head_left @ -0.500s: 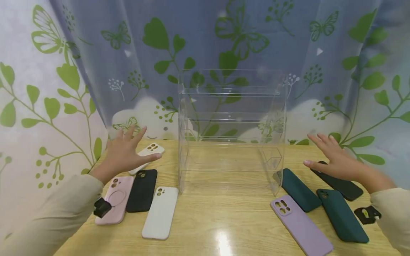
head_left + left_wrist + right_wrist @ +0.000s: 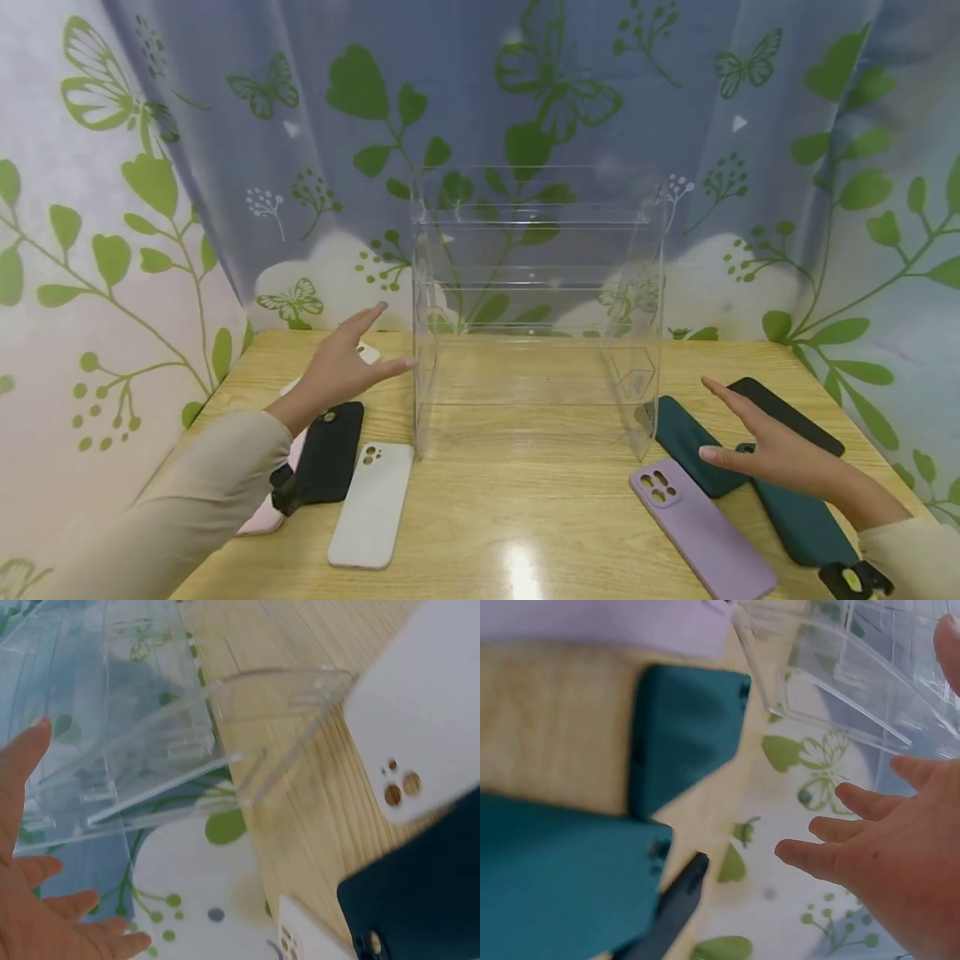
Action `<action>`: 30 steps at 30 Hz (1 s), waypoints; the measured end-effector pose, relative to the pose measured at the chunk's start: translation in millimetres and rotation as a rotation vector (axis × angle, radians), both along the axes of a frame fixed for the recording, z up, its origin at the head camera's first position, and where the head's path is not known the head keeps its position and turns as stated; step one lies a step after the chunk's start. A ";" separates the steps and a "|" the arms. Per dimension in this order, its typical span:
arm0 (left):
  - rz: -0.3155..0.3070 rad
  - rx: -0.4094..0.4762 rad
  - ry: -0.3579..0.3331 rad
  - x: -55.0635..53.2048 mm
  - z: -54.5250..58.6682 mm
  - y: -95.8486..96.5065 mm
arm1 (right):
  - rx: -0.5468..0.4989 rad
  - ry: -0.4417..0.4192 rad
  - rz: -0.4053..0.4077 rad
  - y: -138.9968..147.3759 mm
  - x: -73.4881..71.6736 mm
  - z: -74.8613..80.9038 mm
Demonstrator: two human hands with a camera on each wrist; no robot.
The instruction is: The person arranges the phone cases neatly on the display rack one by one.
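Note:
My left hand is raised at the left side of a clear acrylic tiered stand, thumb tip at its edge in the head view. Its fingers are spread with nothing between them, as the left wrist view also shows. My right hand hovers over the phone cases to the stand's right, fingers extended and holding nothing. Beneath it lie a dark teal phone case and another teal case, both partly covered by the hand. A purple phone case lies nearer the front.
Left of the stand lie a white phone case, a black one, a mostly hidden pink one and a second white one behind my hand. Another black case lies far right. A patterned curtain hangs behind the wooden table.
My left hand has moved right to the stand's side and turned more edge-on. My right hand has come down lower, over the teal cases. The phone cases and stand stay put.

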State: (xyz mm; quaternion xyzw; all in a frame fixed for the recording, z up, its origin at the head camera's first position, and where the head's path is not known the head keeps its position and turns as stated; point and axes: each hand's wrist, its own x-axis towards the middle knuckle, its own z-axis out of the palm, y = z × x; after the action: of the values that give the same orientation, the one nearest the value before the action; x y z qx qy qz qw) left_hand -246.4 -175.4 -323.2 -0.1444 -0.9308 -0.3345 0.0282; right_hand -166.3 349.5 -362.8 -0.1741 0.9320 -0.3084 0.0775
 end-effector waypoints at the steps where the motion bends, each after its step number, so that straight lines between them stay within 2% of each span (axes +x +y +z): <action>1: 0.001 0.017 -0.023 -0.4 0.2 3.0 | -0.002 -0.002 -0.003 -0.1 2.7 -4.1; 5: -0.003 0.059 -0.093 -1.7 0.1 12.9 | -0.039 -0.012 0.000 -1.9 11.7 -18.7; 10: -0.027 0.067 -0.153 -4.6 -0.8 20.7 | -0.087 -0.033 0.001 -2.6 20.5 -32.2; 15: -0.034 0.098 -0.206 -7.7 -2.4 24.0 | -0.148 -0.093 0.006 -3.0 25.0 -42.5; 18: -0.031 0.119 -0.225 -8.2 -3.9 24.7 | -0.147 -0.114 0.004 -4.5 25.3 -48.3; 26: -0.018 0.149 -0.248 -9.4 -6.4 26.5 | -0.070 -0.012 -0.016 -13.1 28.0 -59.1; 30: -0.015 0.165 -0.264 -9.4 -6.7 27.0 | -0.077 -0.021 -0.029 -20.1 31.4 -63.9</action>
State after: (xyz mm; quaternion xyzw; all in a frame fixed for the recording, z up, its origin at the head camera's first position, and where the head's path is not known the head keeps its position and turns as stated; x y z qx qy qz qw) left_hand -255.8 -148.4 -329.9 -0.1032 -0.8946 -0.4263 -0.0853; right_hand -134.9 329.4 -426.7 -0.1605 0.9208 -0.3471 0.0761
